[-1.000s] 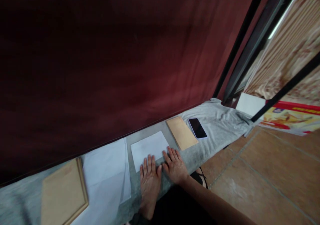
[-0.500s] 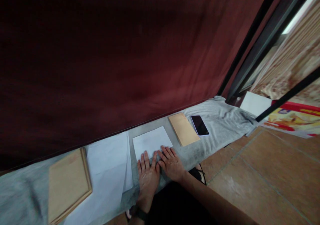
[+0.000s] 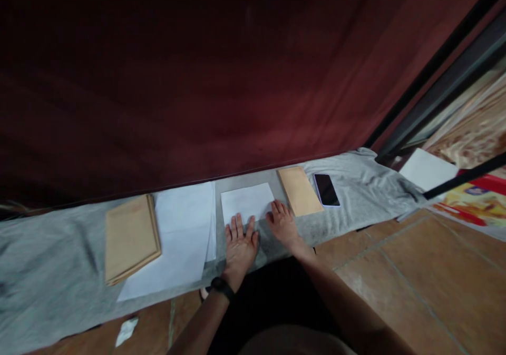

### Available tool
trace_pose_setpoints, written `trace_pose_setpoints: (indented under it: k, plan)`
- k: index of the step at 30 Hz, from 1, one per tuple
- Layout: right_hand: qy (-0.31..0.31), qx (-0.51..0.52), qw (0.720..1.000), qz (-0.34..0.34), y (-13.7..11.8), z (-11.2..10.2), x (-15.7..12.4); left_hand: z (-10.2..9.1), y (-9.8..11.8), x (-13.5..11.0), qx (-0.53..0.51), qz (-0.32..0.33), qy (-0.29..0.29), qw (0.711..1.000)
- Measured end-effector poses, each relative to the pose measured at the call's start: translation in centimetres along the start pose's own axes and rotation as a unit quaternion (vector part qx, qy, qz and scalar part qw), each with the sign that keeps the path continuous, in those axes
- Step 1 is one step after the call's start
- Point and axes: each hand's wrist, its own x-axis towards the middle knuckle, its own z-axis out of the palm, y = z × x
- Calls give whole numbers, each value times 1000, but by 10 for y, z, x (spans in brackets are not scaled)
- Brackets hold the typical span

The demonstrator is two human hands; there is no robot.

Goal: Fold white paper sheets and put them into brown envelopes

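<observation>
A folded white sheet of paper [image 3: 247, 199] lies on the grey cloth in front of me. My left hand [image 3: 240, 244] rests flat on its near edge, palm down with fingers spread. At the sheet's right near corner is my right hand [image 3: 282, 223], its fingers slightly bent and touching down at the paper's edge, with nothing visibly gripped. A brown envelope [image 3: 300, 190] lies just beyond the right hand. Left of the folded sheet are larger white sheets [image 3: 184, 228], partly covered by a stack of brown envelopes [image 3: 130, 239].
A phone [image 3: 327, 190] with a dark screen lies right of the single envelope. The grey cloth [image 3: 51, 260] covers a long narrow surface against a dark red panel [image 3: 237, 107]. Black bars [image 3: 466, 176] and a colourful box [image 3: 480, 199] stand at the right. Crumpled white paper [image 3: 126, 331] lies on the tiled floor.
My right hand has slid right, away from the left hand, to the folded sheet's right corner, its fingers now more bent. My left hand stays on the near edge. The camera view has shifted.
</observation>
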Motion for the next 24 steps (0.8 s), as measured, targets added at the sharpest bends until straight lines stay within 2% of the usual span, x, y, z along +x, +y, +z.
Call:
trace_pose_setpoints:
  k: [7,13,19,24]
  plan:
    - [0,-9,999,46,-4,-16,22,2,4,2,-8,-10,-10,1000]
    - [28,6,997,78,-7,-9,30,1,5,2,-3,-10,-16,1000]
    - [37,51,993,97,1,-1,35,-5,7,4,25,-5,-24,999]
    - [35,112,988,96,7,-2,43,-2,4,1,7,-4,2,1000]
